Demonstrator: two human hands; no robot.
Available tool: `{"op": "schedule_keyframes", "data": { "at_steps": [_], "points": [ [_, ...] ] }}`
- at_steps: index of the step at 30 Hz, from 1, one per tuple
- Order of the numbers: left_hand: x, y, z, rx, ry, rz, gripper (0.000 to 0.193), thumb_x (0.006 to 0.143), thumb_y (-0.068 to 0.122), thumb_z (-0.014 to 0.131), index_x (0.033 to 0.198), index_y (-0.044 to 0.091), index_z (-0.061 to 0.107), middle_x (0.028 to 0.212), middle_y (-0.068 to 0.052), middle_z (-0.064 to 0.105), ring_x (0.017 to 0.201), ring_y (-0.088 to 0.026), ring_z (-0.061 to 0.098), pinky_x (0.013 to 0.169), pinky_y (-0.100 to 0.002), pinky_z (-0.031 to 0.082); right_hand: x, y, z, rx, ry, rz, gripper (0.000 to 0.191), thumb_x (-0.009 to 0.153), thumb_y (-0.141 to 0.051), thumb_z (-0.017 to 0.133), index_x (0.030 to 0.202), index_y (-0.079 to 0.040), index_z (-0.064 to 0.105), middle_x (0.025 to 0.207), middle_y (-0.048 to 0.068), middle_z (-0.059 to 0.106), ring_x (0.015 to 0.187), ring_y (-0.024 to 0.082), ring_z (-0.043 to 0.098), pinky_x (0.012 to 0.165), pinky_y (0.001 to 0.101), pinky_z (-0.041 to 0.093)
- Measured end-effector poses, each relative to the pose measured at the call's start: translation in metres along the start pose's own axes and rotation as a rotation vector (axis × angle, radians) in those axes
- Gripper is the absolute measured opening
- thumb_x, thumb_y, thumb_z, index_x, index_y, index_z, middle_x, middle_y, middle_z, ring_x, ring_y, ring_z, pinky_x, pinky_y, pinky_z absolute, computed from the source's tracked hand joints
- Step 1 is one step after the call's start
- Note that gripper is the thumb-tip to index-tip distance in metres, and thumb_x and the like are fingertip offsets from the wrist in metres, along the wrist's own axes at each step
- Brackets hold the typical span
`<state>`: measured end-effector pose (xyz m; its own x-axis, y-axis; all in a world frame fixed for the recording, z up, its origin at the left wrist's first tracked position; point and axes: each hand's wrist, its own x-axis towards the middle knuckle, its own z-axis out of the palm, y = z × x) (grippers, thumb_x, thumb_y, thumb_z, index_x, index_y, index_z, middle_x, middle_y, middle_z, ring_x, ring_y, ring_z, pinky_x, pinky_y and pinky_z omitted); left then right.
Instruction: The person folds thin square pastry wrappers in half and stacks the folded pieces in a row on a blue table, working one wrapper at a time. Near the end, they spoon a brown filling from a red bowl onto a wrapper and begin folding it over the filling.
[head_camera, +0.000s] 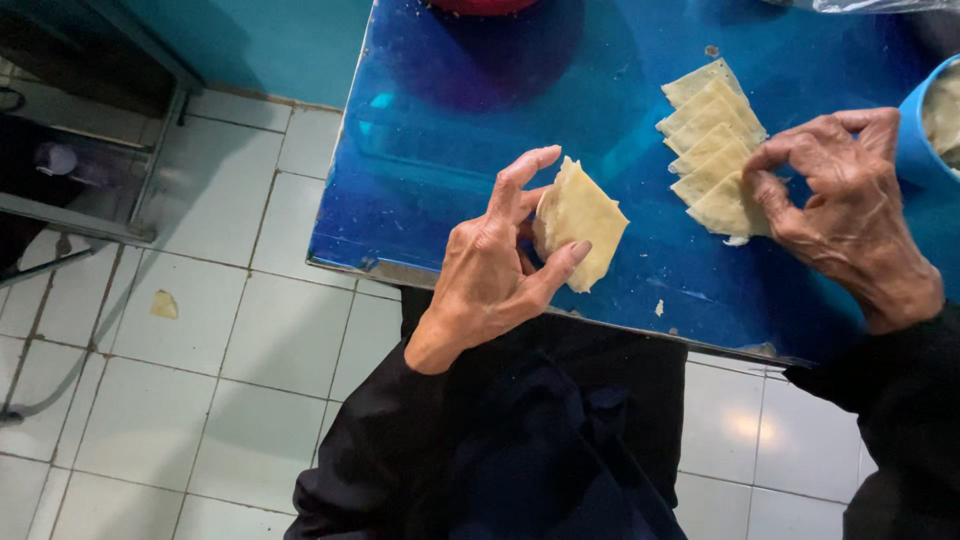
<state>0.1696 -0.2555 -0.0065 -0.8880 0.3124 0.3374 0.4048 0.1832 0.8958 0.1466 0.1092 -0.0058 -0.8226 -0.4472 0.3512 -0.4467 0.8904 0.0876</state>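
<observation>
Surface: glossy blue table (450, 130); pale tiled floor (200, 400)
Left hand (490, 275): grasping folded dough square (580, 220)
Right hand (850, 215): pinching stacked wrappers (715, 145)

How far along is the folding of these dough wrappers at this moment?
Done: a row of folded pieces lies overlapped on the blue table. In hand: the left hand holds a folded wrapper by its edge, while the right hand pinches the nearest piece of the row. Left: a blue bowl at the right edge holds some pale filling; how much remains cannot be told.
</observation>
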Motion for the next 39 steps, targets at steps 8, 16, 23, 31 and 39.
{"op": "schedule_keyframes", "data": {
  "at_steps": [8,16,23,31,39],
  "points": [
    [0.002,0.005,-0.002,-0.032,-0.018,0.001,0.081,0.093,0.013,0.077,0.157,0.008,0.029,0.124,-0.014,0.076,0.080,-0.015,0.077,0.069,-0.025,0.063,0.015,-0.019,-0.012,-0.108,0.035,0.000,0.006,0.102,-0.015,0.077,0.106,-0.011,0.075,0.104,0.003,0.074,0.109,0.020,0.058,0.107,0.0348,0.035],
    [0.000,0.007,-0.012,-0.115,-0.071,-0.058,0.084,0.090,0.008,0.075,0.159,0.012,0.027,0.130,-0.015,0.075,0.079,-0.014,0.074,0.064,-0.027,0.060,0.025,-0.117,-0.049,0.520,0.095,0.100,0.020,0.100,-0.012,0.078,0.117,-0.008,0.069,0.112,0.010,0.069,0.094,0.017,0.067,0.078,0.0283,0.055],
    [0.000,0.003,-0.010,-0.105,-0.038,-0.003,0.079,0.097,0.014,0.075,0.159,0.011,0.027,0.132,-0.017,0.073,0.101,-0.018,0.079,0.082,-0.030,0.065,0.051,-0.164,-0.037,0.771,0.107,0.122,0.026,0.086,-0.008,0.085,0.107,-0.003,0.070,0.103,0.008,0.072,0.083,0.016,0.070,0.073,0.0279,0.057],
    [-0.003,-0.009,-0.007,-0.094,-0.006,0.042,0.075,0.101,0.023,0.074,0.161,0.013,0.028,0.130,-0.017,0.074,0.100,-0.019,0.080,0.086,-0.032,0.067,0.050,-0.165,-0.037,0.769,0.068,0.132,0.024,0.085,-0.005,0.082,0.106,-0.001,0.070,0.101,0.009,0.071,0.084,0.017,0.069,0.074,0.0294,0.057],
    [0.000,-0.015,-0.003,-0.067,0.030,0.037,0.077,0.099,0.030,0.075,0.159,0.013,0.031,0.122,-0.016,0.077,0.090,-0.018,0.081,0.080,-0.032,0.066,0.051,-0.170,-0.036,0.704,0.065,0.134,0.024,0.086,-0.011,0.083,0.104,-0.001,0.071,0.100,0.011,0.071,0.084,0.017,0.070,0.073,0.0297,0.057]
  ]
}}
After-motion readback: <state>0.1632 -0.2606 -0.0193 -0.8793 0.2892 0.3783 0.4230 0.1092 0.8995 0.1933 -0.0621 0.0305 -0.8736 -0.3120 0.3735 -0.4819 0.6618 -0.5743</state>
